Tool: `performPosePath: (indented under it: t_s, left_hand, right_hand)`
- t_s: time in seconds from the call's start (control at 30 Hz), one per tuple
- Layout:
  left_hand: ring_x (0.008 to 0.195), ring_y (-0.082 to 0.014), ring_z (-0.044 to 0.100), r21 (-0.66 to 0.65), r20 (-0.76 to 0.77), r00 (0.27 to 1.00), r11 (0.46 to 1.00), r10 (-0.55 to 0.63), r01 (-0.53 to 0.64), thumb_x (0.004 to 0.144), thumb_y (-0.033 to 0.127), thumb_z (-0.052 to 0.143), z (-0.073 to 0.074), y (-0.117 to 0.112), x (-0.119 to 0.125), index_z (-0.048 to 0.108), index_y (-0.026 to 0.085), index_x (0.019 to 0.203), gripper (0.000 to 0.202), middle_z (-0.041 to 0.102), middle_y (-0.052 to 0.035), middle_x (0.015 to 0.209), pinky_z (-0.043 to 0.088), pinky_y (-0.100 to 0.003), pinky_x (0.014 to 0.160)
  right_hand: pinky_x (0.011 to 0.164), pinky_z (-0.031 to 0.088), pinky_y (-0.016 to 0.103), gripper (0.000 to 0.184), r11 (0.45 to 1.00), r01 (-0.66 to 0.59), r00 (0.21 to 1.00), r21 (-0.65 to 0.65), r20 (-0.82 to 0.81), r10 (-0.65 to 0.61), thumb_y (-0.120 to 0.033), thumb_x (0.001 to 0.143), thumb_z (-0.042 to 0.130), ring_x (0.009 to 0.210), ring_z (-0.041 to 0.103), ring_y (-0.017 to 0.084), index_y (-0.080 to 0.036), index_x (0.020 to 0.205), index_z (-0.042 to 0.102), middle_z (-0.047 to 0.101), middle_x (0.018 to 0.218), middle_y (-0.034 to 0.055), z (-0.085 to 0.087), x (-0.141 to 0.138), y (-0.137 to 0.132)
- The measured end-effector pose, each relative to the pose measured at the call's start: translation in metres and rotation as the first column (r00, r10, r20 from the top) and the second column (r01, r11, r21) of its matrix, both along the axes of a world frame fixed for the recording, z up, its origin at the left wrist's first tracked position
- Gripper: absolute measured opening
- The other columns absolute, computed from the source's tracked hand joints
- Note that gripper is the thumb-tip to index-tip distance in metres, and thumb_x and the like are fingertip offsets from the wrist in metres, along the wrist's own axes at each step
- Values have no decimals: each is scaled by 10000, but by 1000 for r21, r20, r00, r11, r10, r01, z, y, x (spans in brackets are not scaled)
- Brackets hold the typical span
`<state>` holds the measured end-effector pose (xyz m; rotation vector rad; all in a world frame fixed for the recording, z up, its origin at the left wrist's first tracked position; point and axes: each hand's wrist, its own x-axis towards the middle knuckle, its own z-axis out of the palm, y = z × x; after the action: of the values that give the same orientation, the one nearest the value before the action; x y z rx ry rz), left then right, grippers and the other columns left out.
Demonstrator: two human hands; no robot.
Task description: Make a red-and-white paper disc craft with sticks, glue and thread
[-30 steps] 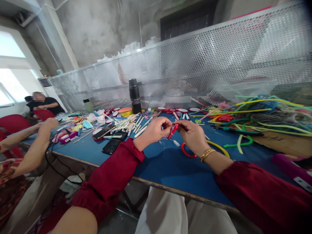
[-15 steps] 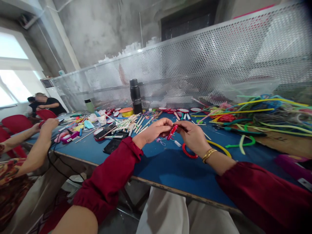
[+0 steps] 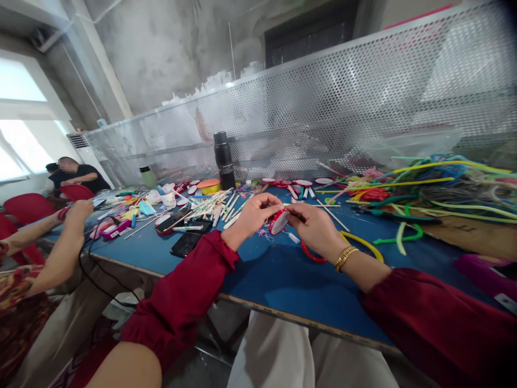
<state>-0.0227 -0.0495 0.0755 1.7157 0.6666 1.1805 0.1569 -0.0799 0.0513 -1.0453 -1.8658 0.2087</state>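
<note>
Above the table's front half, a small toy drum (image 3: pixel 279 222) with a red rim and a pale round face hangs between my hands. My left hand (image 3: pixel 256 214) pinches its upper left edge. On the other side, the fingers of my right hand (image 3: pixel 317 229) are closed at the drum's right edge; a gold bracelet (image 3: pixel 346 257) circles that wrist. Just below the right hand lies a red ring (image 3: pixel 313 253), partly hidden by it. A pinkish thread with a white tag (image 3: pixel 293 237) lies beneath the drum.
On the blue table (image 3: pixel 274 291) are thin sticks (image 3: pixel 220 203), phones (image 3: pixel 189 241), a black bottle (image 3: pixel 224 161) and a yellow tube (image 3: pixel 365 245). Coloured tubes (image 3: pixel 456 183) pile up at right. A co-worker's hands (image 3: pixel 76 213) are at left. Perforated metal panels (image 3: pixel 323 108) stand behind.
The drum has turned from nearly edge-on to showing its pale face. It has shifted slightly left and down, while both my hands stay on it.
</note>
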Motion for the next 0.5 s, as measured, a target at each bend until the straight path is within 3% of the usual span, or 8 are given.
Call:
performPosePath:
  t_s: [0.33, 0.5]
  left_hand:
    - [647, -98, 530, 92, 83, 990, 988, 117, -124, 725, 368, 798, -1, 4, -3, 686, 156, 776, 246, 651, -5, 719, 408, -244, 629]
    - [637, -97, 527, 14, 56, 992, 993, 115, -116, 701, 320, 783, -4, 11, -3, 683, 148, 759, 208, 657, -7, 720, 413, -242, 628]
  right_hand:
    - [629, 487, 312, 121, 980, -78, 988, -182, -144, 52, -262, 820, 552, 652, 621, 191, -220, 863, 658, 680, 712, 27, -7, -1, 7]
    - [638, 521, 315, 118, 961, -130, 967, -245, -247, 67, -293, 800, 589, 641, 625, 182, -216, 863, 653, 655, 696, 18, -8, 0, 9]
